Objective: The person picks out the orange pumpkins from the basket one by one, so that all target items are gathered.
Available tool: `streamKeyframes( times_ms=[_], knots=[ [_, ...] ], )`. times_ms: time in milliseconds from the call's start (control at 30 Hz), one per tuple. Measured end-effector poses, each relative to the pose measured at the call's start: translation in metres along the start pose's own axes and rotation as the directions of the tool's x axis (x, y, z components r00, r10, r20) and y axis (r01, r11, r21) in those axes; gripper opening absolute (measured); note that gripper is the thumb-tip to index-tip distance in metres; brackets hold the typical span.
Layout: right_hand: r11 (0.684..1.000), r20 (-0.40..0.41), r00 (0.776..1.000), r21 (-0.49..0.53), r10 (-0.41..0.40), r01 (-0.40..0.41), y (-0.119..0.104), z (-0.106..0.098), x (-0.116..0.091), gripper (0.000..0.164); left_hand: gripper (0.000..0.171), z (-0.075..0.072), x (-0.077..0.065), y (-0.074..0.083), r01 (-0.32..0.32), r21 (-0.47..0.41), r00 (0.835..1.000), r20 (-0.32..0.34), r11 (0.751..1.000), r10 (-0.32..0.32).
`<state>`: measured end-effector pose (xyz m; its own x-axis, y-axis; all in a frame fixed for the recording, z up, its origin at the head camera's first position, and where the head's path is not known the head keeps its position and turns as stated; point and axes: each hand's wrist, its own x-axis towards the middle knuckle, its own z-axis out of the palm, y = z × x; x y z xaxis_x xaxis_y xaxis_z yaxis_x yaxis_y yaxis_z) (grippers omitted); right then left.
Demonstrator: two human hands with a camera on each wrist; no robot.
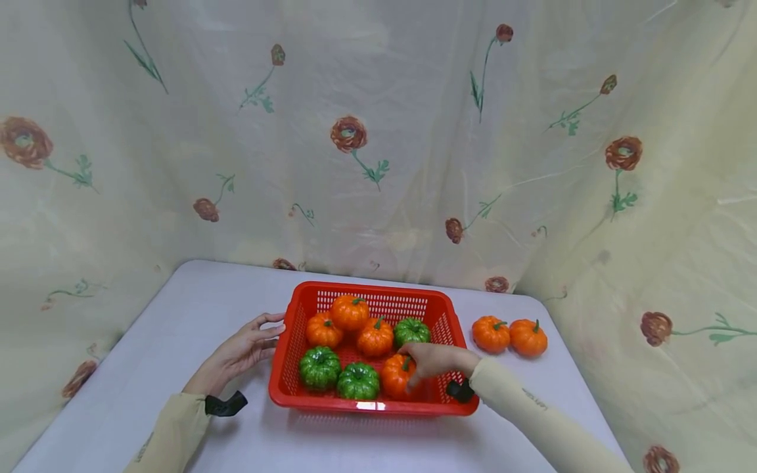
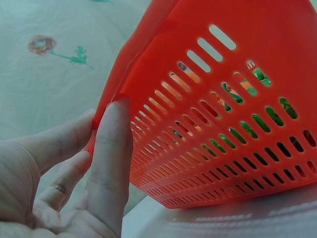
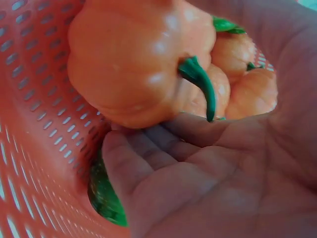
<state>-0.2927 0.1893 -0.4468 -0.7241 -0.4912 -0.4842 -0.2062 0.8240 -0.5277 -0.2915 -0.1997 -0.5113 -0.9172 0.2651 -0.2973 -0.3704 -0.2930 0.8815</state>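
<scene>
A red plastic basket (image 1: 369, 406) with slotted walls holds several small orange pumpkins and three green ones. At its left end, my left hand (image 1: 251, 346) pinches the rim (image 2: 110, 84) between thumb and fingers. Inside the basket, near its front right corner, my right hand (image 1: 434, 360) grips an orange pumpkin (image 1: 395, 376) with a green stem. The right wrist view shows that pumpkin (image 3: 129, 64) against the curled fingers, the palm (image 3: 213, 188) beside it. A green pumpkin (image 1: 358, 381) lies just left of it, and another green pumpkin (image 1: 411, 332) sits behind.
Two orange pumpkins (image 1: 491, 334) stand side by side on the white table (image 1: 230, 295), right of the basket. A flower-printed curtain (image 1: 408, 197) hangs behind the table and along both sides.
</scene>
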Motion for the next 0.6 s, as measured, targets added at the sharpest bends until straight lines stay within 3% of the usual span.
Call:
streamKeyframes(
  times_ms=[233, 600],
  knots=[
    [0.999, -0.008, 1.0, -0.027, 0.021, -0.021, -0.0005, 0.0045, 0.0012, 0.068, 0.052, -0.0001, -0.0009, -0.0018, -0.003, 0.003, 1.0, -0.004, 1.0, 0.003],
    [0.997, -0.062, 0.997, -0.06, -0.056, 0.052, 0.0003, 0.0013, 0.003, 0.068, 0.054, 0.0005, -0.0011, 0.0002, 0.001, -0.008, 1.0, -0.001, 1.0, -0.001]
  ],
)
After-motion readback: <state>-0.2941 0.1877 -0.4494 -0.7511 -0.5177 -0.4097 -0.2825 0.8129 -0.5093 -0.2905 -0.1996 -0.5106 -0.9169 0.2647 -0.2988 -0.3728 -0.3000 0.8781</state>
